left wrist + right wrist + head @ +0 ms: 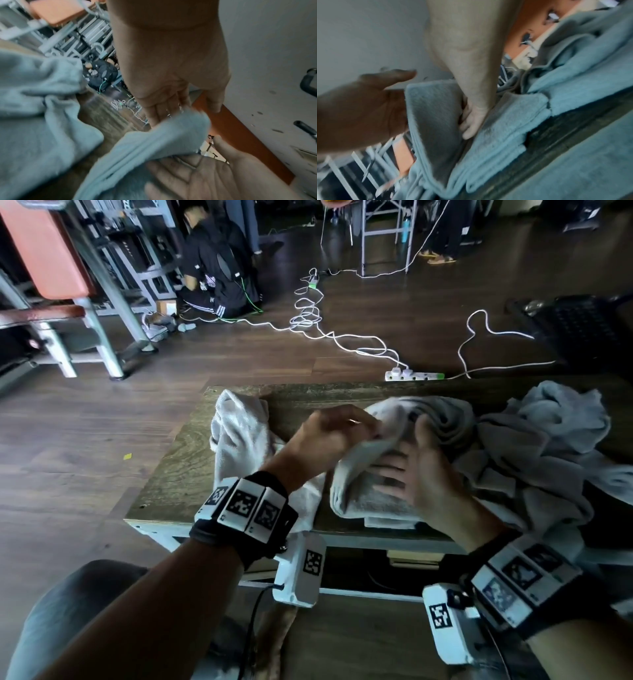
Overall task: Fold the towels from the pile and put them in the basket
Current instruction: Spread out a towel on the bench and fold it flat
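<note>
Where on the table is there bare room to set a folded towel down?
Bare wood shows along the table's far edge, between the crumpled towel at left and the towel being folded. A second strip runs down the left edge. The right side is crowded by the towel pile.

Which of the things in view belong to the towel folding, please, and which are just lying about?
Belonging to the job:
half-folded towel, held by left hand and right hand
unfolded pile
loose towel

Lying about:
power strip
white cables
metal racks

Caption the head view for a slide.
Both hands, left and right, fold a towel beside the pile.
</note>
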The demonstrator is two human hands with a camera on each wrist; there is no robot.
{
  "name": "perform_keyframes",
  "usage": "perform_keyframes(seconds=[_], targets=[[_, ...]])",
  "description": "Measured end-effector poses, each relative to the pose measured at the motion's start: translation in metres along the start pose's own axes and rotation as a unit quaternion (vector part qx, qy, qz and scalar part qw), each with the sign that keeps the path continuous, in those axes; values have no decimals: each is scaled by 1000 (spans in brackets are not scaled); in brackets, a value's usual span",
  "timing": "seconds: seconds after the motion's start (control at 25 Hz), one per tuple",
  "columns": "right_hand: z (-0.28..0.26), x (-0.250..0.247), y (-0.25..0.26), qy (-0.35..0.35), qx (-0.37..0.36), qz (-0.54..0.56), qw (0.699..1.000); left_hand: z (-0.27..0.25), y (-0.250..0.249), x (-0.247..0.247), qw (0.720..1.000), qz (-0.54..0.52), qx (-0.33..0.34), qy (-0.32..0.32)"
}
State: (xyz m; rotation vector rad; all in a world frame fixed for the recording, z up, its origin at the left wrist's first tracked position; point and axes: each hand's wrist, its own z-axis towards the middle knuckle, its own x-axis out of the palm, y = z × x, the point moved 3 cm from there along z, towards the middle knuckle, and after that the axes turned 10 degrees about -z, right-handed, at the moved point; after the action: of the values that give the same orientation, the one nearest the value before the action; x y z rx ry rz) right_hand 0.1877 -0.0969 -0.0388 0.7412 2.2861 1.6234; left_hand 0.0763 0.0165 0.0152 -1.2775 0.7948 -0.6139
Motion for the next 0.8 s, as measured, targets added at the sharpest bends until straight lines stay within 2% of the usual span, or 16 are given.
perform_keyframes(seconds=[0.04,0.08,0.16,0.24,0.32,0.44,0.6,0.8], targets=[[2,-13,-2,-11,5,66,998,0,3,12,999,-37,11,15],[3,-23,-3,-18,0,77,997,0,12,22,999,-29,21,13],[2,-40,-17,-56,-24,-19,998,-6,33,35,997,82,11,-8],[4,-49,-33,-84,-36,-73,993,-16,53,45,978,205,16,18],[0,-56,-39,-141,-24,-125,982,-25,67,55,964,258,34,59],[-1,-67,-41,-188,-22,-153,970,-30,83,63,946,312,-29,79],[-4,-68,-35,-200,-60,-147,967,-34,81,69,934,345,-32,84],[4,-64,-31,-190,-95,-258,942,-30,83,74,931,357,-29,64]])
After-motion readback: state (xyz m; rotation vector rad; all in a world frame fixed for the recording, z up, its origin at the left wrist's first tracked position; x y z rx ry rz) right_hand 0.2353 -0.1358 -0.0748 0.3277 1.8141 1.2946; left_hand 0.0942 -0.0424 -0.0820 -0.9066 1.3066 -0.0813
